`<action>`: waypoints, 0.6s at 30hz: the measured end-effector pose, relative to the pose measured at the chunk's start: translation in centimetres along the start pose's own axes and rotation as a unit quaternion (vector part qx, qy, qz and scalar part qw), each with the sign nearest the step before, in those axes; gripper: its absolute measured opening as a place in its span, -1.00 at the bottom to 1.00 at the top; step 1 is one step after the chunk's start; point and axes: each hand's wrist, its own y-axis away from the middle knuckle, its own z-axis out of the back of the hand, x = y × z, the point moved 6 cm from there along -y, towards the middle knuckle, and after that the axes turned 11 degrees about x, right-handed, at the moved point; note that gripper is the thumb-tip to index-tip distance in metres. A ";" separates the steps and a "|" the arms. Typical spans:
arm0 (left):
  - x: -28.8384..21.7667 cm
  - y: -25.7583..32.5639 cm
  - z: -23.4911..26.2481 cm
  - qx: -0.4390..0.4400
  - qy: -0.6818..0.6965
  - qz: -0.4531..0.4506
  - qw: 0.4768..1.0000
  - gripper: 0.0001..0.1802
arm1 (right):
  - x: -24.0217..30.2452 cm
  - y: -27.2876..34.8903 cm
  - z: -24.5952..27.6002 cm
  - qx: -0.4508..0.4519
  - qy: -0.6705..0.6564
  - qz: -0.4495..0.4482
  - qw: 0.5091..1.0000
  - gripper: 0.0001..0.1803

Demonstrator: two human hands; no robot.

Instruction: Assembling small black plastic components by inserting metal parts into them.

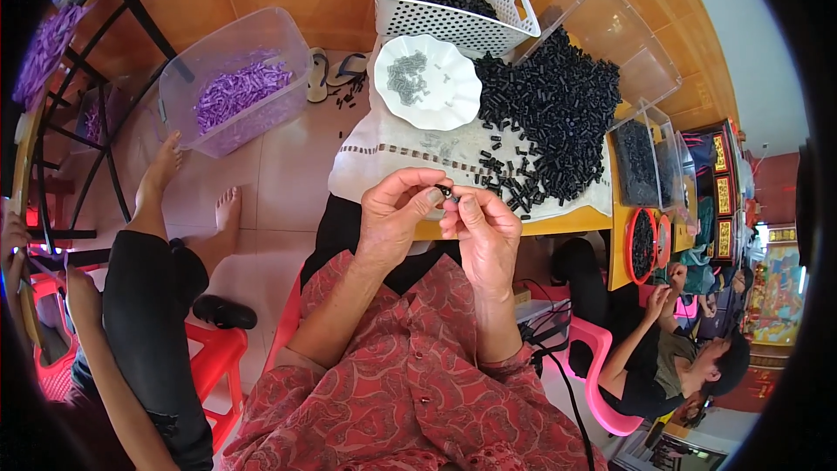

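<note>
Both hands meet just in front of the near edge of the wooden tabletop (567, 223), above the person's lap. The left hand (397, 209) is curled, thumb and forefinger pinched on a small black plastic tube piece (445, 193); the right hand (484, 231) is also closed, fingertips pressed to the same piece from the other side, so it's held betw. the two hands, w/ only a tiny bit showing. Can't tell if a second small part is tucked in there. Judging by its size it's v. light, stiff, hard plastic, prob. smooth and easy to let slip or flick away; not fragile, but easy to lose on the floor. Best hold looks like a fingertip pinch across its sides, leaving the ends free, w/ light pressure only. On the tabletop, beyond the hands, lies a white cloth (384, 153) carrying a big loose heap of the same black tube pieces (549, 113), some strays spread toward the near edge. Left of the heap sits a white scalloped dish (449, 109) w/ small grey metal bits (407, 76). Behind the dish, a white perforated plastic basket (462, 22) holds more black pieces. Well left of the tabletop, on the floor, stands a clear plastic tub (200, 61) of purple pieces (237, 90). Other people sit to either side.
</note>
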 end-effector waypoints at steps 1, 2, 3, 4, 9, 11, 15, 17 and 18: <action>0.0 0.0 0.1 -0.005 -0.005 0.000 1.000 -0.77 | -0.1 0.0 0.0 -0.004 -0.010 -0.012 1.000 -0.79; 0.0 -0.1 0.2 -0.004 -0.006 0.000 1.000 -0.77 | -0.2 -0.1 0.0 -0.005 -0.011 -0.011 1.000 -0.79; -0.1 -0.1 0.2 -0.004 -0.008 0.001 1.000 -0.77 | -0.3 -0.1 0.0 -0.001 -0.013 -0.011 1.000 -0.79; 0.0 -0.1 0.2 -0.004 -0.010 0.001 1.000 -0.77 | -0.4 -0.2 0.1 0.002 -0.015 -0.010 1.000 -0.79; 0.4 -0.2 0.4 -0.002 -0.009 0.003 1.000 -0.76 | -0.6 -0.5 0.3 0.006 0.002 0.004 1.000 -0.81; 0.3 -0.2 0.4 0.002 -0.014 0.004 1.000 -0.75 | -0.3 -0.4 0.3 -0.003 0.013 0.017 1.000 -0.82; -0.4 -0.3 0.2 0.013 -0.107 -0.001 0.994 -0.76 | 0.5 -0.2 0.0 -0.005 0.160 0.054 0.986 -0.82; -0.5 -0.3 0.1 0.022 -0.141 0.011 0.990 -0.78 | 1.2 0.0 -0.4 0.001 0.244 0.085 0.966 -0.83; -0.6 -0.3 0.2 0.028 -0.144 0.010 0.989 -0.78 | 1.4 0.0 -0.1 -0.002 0.242 0.090 0.966 -0.83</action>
